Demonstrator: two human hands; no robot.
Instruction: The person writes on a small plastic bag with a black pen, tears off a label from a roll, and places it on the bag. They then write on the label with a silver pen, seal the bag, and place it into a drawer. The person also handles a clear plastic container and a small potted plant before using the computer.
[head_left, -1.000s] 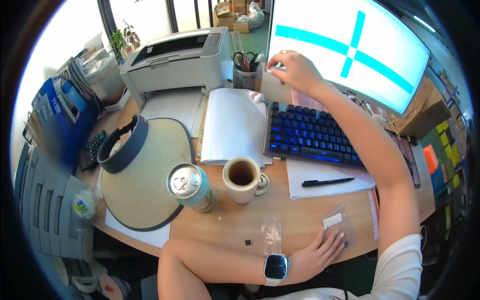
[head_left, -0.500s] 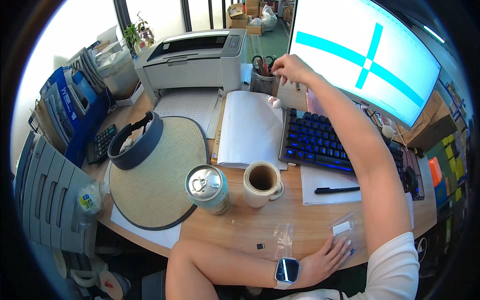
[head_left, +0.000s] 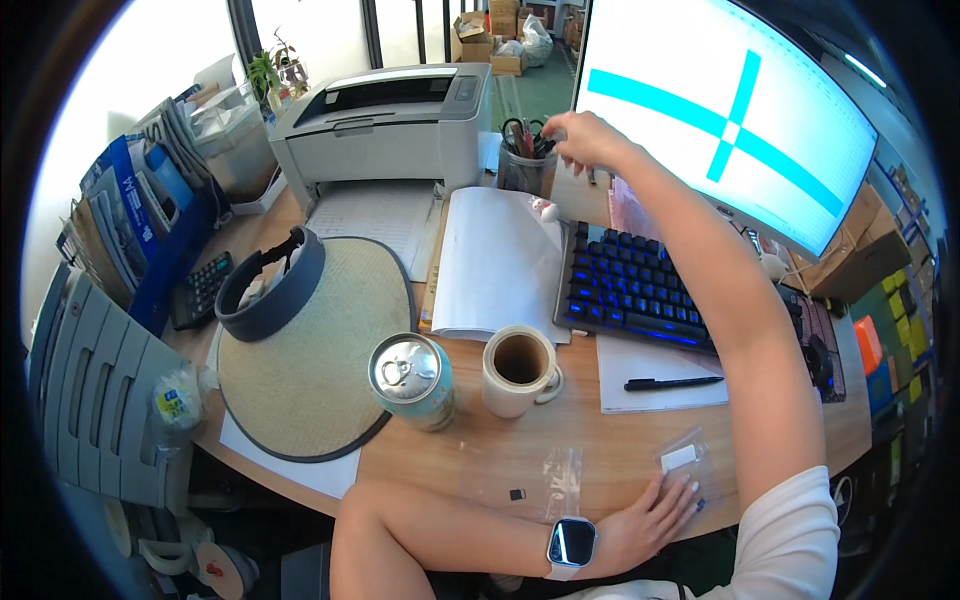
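Observation:
My right hand (head_left: 588,142) reaches over the desk to a mesh pen cup (head_left: 526,174) with scissors (head_left: 526,136) and other stationery in it. Its fingers are curved and apart beside the scissors' black handles; whether they touch is hard to make out. My left hand (head_left: 648,528), a watch (head_left: 573,543) on its wrist, lies flat on the desk with outstretched fingers. Near its fingertips are a small clear bag with a white slip (head_left: 678,458) and a tiny blue piece (head_left: 701,505). A small black memory card (head_left: 517,494) lies beside another clear bag (head_left: 566,478).
A drink can (head_left: 408,378) and a white mug (head_left: 516,385) stand mid-desk, with a straw sun visor (head_left: 320,350) to the left. Behind are a printer (head_left: 385,130) and papers (head_left: 497,260). The keyboard (head_left: 635,285), pen (head_left: 672,383) and monitor (head_left: 690,70) are at right.
My right hand stays at the pen cup; its fingers have shifted slightly and look more spread. My left hand keeps its place. The whole view has moved a little.

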